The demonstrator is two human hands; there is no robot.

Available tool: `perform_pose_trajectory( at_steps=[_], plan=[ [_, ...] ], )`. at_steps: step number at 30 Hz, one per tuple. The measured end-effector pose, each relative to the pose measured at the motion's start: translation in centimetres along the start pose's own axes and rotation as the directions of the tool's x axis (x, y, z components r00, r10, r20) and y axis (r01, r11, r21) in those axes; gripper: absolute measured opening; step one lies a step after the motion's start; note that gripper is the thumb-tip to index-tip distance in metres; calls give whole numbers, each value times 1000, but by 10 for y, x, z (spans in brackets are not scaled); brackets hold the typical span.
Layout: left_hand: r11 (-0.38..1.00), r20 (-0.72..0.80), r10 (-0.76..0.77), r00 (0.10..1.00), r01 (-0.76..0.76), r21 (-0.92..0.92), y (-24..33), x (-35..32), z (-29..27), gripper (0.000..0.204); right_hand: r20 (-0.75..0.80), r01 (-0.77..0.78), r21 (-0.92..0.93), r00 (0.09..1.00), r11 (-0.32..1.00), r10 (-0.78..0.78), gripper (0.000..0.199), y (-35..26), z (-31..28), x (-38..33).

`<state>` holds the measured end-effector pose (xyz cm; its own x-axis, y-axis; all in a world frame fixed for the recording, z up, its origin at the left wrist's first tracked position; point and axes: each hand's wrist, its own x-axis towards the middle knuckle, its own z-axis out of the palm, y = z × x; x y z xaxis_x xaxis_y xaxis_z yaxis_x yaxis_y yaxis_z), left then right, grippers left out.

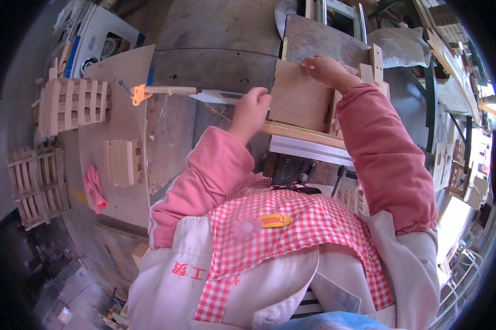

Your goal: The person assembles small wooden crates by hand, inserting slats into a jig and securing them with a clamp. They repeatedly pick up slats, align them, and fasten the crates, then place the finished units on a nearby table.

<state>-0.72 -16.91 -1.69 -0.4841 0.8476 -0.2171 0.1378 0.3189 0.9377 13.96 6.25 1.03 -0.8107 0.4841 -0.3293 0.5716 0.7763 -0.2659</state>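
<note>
A flat, light-brown wooden board (298, 98) lies on the machine table, its near edge by a wooden strip (304, 133). My right hand (329, 72) reaches over it from the right, with thumb and fingertips pinched together at its far edge. At the board's left edge is my left hand (251, 113), its fingers curled closed; whatever they hold, if anything, is hidden. Left of that hand, a wooden bar (173, 90) with an orange clamp-like piece (140, 95) at its end lies across the metal table.
A metal rail (308, 149) runs along the near side of the machine table. Wooden blocks (377, 65) stand right of the board. On the left side table (116, 71) are stacked slatted wood pieces (78, 104), a smaller wood stack (122, 163) and a pink glove (94, 187).
</note>
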Motion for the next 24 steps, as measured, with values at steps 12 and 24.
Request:
perform_pose_trajectory(
  at_steps=[12, 24],
  plan=[
    [975, 156, -190, 969, 205, -86, 9, 34, 5, 34, -78, 20, 41, 997, 999, -16, 28, 10, 7, -16],
    [992, 158, -77, 984, 59, 115, 12, 90, 11, 39, -299, 16, 240, 953, 971, 58, 32, 46, -18, -49]
  ],
)
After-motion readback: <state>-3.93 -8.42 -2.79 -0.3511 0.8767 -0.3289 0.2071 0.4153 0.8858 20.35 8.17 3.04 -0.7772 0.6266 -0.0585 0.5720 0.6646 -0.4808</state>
